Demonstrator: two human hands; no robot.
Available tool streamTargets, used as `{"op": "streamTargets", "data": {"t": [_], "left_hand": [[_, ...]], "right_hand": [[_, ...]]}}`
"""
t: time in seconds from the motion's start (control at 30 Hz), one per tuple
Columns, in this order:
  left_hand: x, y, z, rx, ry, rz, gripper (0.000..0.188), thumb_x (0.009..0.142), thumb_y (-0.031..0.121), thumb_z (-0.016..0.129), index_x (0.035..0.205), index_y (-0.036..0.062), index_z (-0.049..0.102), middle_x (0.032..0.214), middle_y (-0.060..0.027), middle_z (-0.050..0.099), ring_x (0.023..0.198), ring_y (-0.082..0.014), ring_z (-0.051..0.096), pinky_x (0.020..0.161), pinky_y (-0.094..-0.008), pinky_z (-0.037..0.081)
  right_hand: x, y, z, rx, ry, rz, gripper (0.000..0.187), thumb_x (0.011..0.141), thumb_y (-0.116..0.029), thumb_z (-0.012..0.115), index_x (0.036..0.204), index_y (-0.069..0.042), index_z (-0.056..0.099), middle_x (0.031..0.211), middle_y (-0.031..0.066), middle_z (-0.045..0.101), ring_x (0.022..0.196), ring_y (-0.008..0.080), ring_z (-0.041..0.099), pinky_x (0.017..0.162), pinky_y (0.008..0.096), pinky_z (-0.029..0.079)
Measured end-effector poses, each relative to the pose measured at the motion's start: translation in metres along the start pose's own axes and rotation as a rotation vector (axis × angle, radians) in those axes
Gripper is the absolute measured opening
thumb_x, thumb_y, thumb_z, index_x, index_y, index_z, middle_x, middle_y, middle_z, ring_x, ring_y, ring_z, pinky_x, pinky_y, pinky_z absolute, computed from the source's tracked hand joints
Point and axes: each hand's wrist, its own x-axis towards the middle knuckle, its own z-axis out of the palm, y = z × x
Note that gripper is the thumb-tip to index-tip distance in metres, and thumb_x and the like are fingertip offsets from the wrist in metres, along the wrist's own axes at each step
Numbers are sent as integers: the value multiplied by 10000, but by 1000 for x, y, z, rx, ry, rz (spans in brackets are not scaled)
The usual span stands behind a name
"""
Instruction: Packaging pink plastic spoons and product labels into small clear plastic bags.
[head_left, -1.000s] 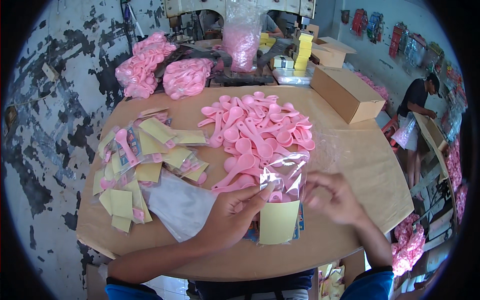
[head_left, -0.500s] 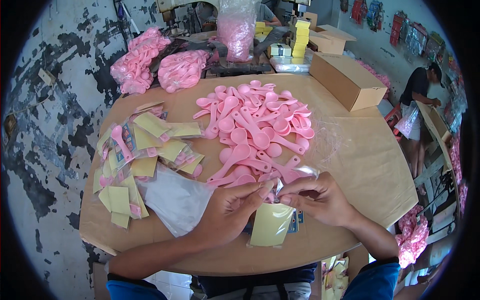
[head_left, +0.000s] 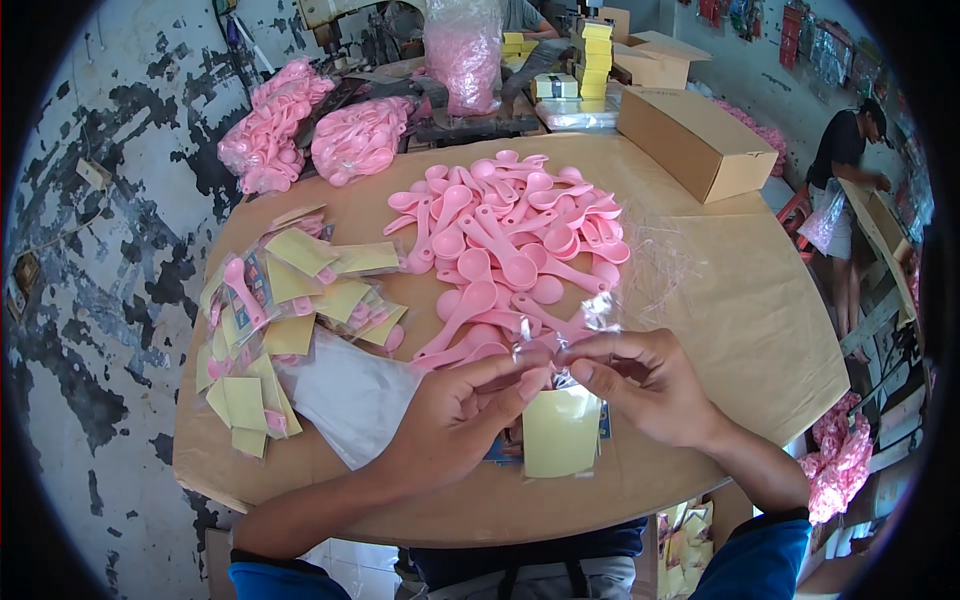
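Note:
Near the front of the table, both my hands pinch the top of a clear plastic packet with a pale yellow card in it. My left hand grips the packet's upper left, fingers closed. On the other side, my right hand is closed on its upper right edge, where shiny film sticks up. Whether a spoon is inside is hidden by the card and fingers. Beneath the packet, blue printed cards show partly. Just beyond my hands lies a heap of pink measuring spoons.
Filled packets with yellow cards pile up at the left, beside white plastic bags. A cardboard box sits at the far right. Bagged pink spoons lie at the back left. Another person stands at the right.
The packet has shifted slightly right and up with my hands, which stay pinched at its top. The film at the right now stands higher. The whole view has shifted a little.

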Motion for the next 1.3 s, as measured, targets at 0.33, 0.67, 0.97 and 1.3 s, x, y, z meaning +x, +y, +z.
{"op": "streamTargets", "data": {"t": [0.33,0.67,0.97,1.3], "left_hand": [[-4,0,2,-23,40,21,327,1002,156,526,1237,-66,575,917,-47,673,805,-50,601,694,-227,534],[-5,-4,-5,94,11,125,277,1007,138,507,1170,-61,608,951,-52,656,804,-62,605,649,-224,522],[0,-4,-2,-78,36,41,297,997,151,536,1209,-52,586,898,-33,653,737,-32,571,621,-199,473],[4,2,-12,52,10,-8,264,974,72,536,1217,-19,584,1112,-74,626,1015,-137,621,848,-280,540]], "right_hand": [[4,4,-1,-115,-5,-56,193,874,-76,703,1054,-8,687,809,34,677,717,46,603,573,209,486],[4,2,4,-12,-74,14,164,886,-58,679,1031,19,684,916,88,712,837,96,655,724,255,551],[4,-3,-4,21,-138,97,200,916,-56,640,1095,30,666,998,103,701,913,101,637,809,256,526],[1,5,-5,135,-36,29,247,941,-81,609,1169,-1,658,1043,107,703,962,106,621,828,259,506]]}}
